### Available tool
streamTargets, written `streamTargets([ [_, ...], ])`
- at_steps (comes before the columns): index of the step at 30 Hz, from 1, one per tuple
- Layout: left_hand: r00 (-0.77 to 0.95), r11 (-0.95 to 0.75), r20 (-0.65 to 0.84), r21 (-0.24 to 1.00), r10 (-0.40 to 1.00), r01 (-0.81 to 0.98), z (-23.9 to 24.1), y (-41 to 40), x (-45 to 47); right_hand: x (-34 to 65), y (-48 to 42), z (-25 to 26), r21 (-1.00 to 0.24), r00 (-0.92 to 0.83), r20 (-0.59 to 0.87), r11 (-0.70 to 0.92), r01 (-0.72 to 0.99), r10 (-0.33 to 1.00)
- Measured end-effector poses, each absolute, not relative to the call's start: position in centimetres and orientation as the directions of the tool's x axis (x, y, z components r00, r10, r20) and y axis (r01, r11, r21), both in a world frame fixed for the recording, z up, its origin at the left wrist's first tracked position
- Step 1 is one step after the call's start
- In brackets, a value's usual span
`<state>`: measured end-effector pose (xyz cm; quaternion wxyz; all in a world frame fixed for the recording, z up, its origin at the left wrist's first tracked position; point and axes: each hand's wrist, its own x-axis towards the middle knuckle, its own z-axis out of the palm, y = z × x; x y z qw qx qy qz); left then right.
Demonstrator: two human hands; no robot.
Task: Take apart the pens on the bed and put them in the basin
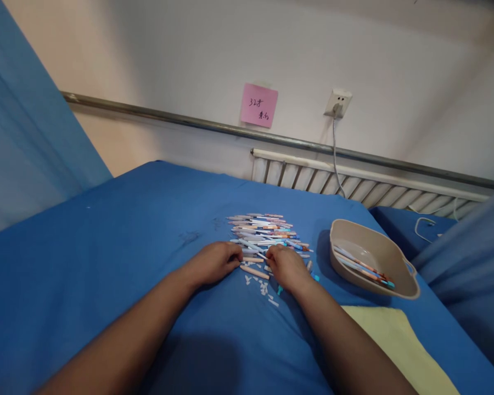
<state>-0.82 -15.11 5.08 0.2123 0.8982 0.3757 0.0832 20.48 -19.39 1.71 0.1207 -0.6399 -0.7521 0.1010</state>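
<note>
A pile of pens and pen parts (257,227), mostly pale pink, white and grey with some blue and orange, lies on a blue sheet. My left hand (216,264) is curled at the pile's near left side, fingertips pressed together; what they hold, if anything, is hidden. From the fingertips of my right hand (287,266) a thin white pen part (262,255) sticks out toward the left. Between the hands lies a peach-coloured pen barrel (254,272). Small white pieces (264,288) are scattered just below it. Some teal parts (280,289) show beside my right hand.
To the right, a beige plastic basin (372,241) holds several pens (360,264). A yellow cloth (389,329) lies near my right forearm. Behind the blue-covered surface (119,263) are a radiator (300,176), a metal rail (214,125) and a plugged-in cable (335,148). Blue curtains hang at both sides.
</note>
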Motion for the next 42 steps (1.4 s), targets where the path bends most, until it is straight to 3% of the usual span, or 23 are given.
streamTargets([
  [5, 0.780, -0.702, 0.036, 0.462, 0.625, 0.542, 4.9, -16.2, 0.0, 21.2, -19.9, 2.0, -0.376, -0.234, 0.122, 0.263, 0.888, 0.965],
  [11, 0.801, -0.754, 0.069, 0.394, 0.594, 0.525, 4.8, -17.2, 1.2, 22.6, -19.8, 1.5, -0.610, 0.052, 0.285, 0.140, 0.780, 0.957],
  [14, 0.803, -0.764, 0.084, 0.379, 0.591, 0.522, 4.9, -17.4, 1.5, 22.7, -19.3, 0.5, -0.828, 0.216, 0.303, 0.144, 0.541, 0.928],
  [17, 0.799, -0.753, 0.055, 0.379, 0.599, 0.538, 4.8, -17.7, 1.7, 22.6, -18.8, 0.1, -0.972, 0.304, 0.222, 0.184, 0.149, 0.926],
  [20, 0.804, -0.753, 0.067, 0.404, 0.590, 0.519, 4.6, -17.9, 1.8, 22.6, -18.7, 0.4, -0.968, 0.272, 0.121, 0.174, -0.180, 0.955],
  [23, 0.792, -0.742, 0.112, 0.448, 0.600, 0.499, 4.4, -17.8, 1.7, 22.8, -18.7, 1.0, -0.924, 0.217, 0.067, 0.142, -0.355, 0.974],
  [28, 0.651, -0.575, 0.133, 0.622, 0.747, 0.532, 4.2, -16.8, 1.1, 22.9, -18.8, 1.3, -0.883, 0.283, 0.064, 0.186, -0.430, 0.957],
  [33, 0.555, -0.401, 0.088, 0.784, 0.827, 0.474, 3.5, -16.2, 1.0, 23.2, -18.8, 1.3, -0.892, 0.362, 0.101, 0.245, -0.379, 0.927],
  [42, 0.543, -0.318, 0.050, 0.854, 0.838, 0.412, 3.4, -16.2, 1.4, 23.3, -18.6, 1.3, -0.903, 0.387, 0.117, 0.260, -0.343, 0.915],
])
